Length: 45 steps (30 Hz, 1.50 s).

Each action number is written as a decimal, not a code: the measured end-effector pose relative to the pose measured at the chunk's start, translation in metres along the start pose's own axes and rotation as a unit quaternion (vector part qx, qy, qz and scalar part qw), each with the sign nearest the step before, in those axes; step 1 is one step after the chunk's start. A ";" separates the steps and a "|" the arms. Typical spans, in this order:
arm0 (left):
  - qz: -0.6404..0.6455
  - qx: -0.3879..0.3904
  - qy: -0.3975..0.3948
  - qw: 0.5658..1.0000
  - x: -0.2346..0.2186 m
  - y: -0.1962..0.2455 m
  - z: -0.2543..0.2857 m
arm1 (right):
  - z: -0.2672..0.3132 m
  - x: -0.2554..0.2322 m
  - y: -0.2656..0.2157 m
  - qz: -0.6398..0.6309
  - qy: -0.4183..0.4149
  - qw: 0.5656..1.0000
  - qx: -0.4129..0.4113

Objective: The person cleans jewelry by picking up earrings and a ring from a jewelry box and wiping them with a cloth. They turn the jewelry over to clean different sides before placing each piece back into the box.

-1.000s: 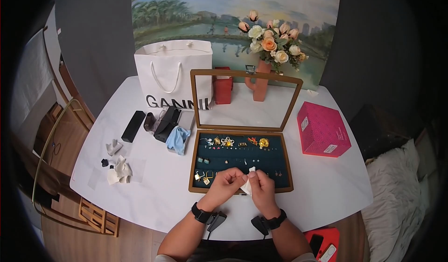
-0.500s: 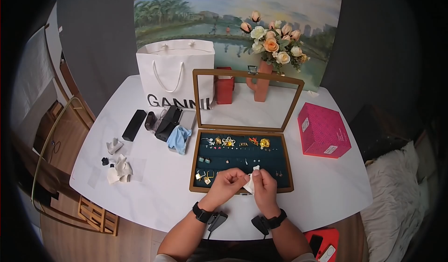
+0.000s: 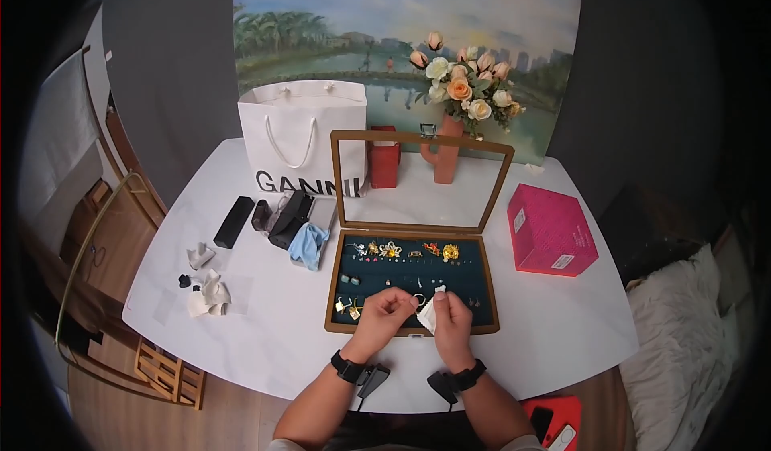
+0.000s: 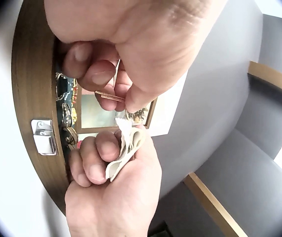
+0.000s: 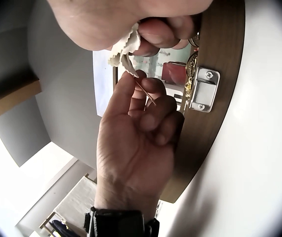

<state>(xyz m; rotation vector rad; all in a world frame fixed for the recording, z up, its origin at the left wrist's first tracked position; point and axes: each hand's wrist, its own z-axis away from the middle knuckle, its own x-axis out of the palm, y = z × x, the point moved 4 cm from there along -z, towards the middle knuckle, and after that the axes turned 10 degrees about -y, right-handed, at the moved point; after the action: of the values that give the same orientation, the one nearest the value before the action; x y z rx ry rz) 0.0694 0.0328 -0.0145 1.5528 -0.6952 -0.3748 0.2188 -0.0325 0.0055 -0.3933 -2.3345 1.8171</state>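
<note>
While our left hand (image 3: 382, 319) pinches a thin gold-coloured piece of jewellery (image 4: 109, 96), our right hand (image 3: 454, 329) grips a folded off-white cloth (image 3: 428, 315). We hold both close together over the front of the open jewellery box (image 3: 332, 294), which rests on the counter (image 3: 273, 346) with its clear-paned lid (image 3: 502, 174) raised behind.

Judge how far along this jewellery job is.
The box stands open with jewellery in rows. The left hand pinches a gold piece; the right hand holds a cloth. Probably left: wiping it, boxing it, shutting the raised lid. Which pieces are wiped is unclear.
</note>
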 end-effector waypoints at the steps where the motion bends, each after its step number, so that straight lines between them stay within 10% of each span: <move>1: -0.010 0.011 0.016 1.000 0.000 0.003 0.001 | 0.000 0.000 0.000 0.002 -0.002 1.000 -0.003; 16: -0.083 0.043 0.146 0.985 -0.013 0.028 0.047 | 0.001 -0.006 -0.011 -0.007 0.039 0.998 -0.054; 39: -0.318 -0.070 0.074 0.942 -0.047 0.053 0.029 | -0.005 -0.021 -0.004 -0.115 0.087 0.989 -0.023; 45: -0.549 0.024 0.101 0.829 -0.026 0.061 0.003 | -0.005 -0.021 -0.006 -0.098 0.077 0.992 -0.023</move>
<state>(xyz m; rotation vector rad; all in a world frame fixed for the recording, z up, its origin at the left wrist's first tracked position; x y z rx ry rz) 0.0353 0.0482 0.0404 1.8852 0.4494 -1.0195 0.2396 -0.0355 0.0135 -0.2884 -2.2272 1.5873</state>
